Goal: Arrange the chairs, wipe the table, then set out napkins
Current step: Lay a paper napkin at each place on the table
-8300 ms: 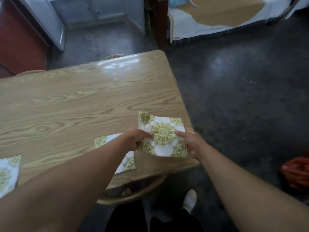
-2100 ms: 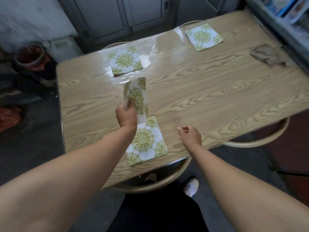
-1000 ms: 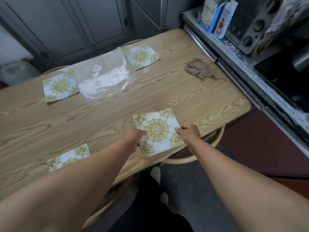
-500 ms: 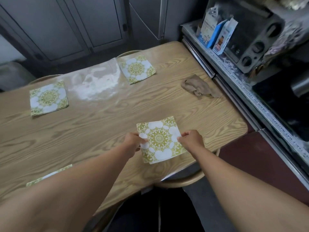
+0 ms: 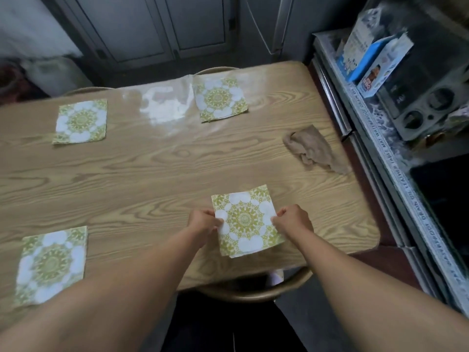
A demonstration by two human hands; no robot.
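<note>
a green-patterned napkin (image 5: 245, 220) is pinched at its side edges by the curled fingers of the left hand (image 5: 203, 223) and right hand (image 5: 293, 221), near the table's (image 5: 157, 174) near-right corner.

Looks forward and down from head height; close over near edge of table (image 5: 157, 174); wide-angle, margins bowed, perhaps slightly blurred.

Bare left forearm (image 5: 142, 273), bare right forearm (image 5: 355, 273), black trousers (image 5: 228, 326), white shoe (image 5: 277, 277)
</note>
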